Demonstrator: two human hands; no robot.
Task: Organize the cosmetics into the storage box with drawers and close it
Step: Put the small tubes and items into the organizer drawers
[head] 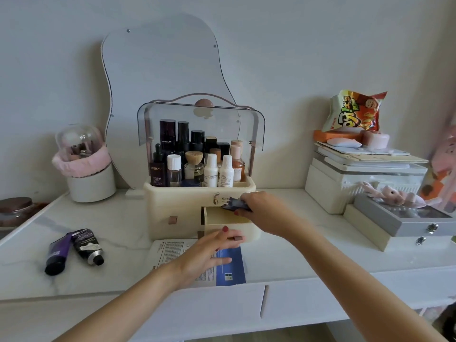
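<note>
A cream storage box (172,203) stands on the white desk, its clear lid (199,119) raised over several bottles. The right drawer (229,224) is pulled out; the left drawer (170,220) is closed. My right hand (261,208) pinches small dark blue sachets (233,203) just above the open drawer. Reaching to the drawer's front, my left hand (209,253) has its thumb and fingers at the brown knob (238,238). Under that hand lie a white sheet-mask packet (170,250) and a blue one (232,267). Two tubes, purple (58,253) and black (87,245), lie at the left.
A wavy mirror (160,70) leans on the wall behind the box. A brush holder with a clear dome (84,166) stands at the left, a dark jar (14,211) at the far left. Stacked boxes (365,176), a snack bag (355,112) and a grey case (407,223) fill the right.
</note>
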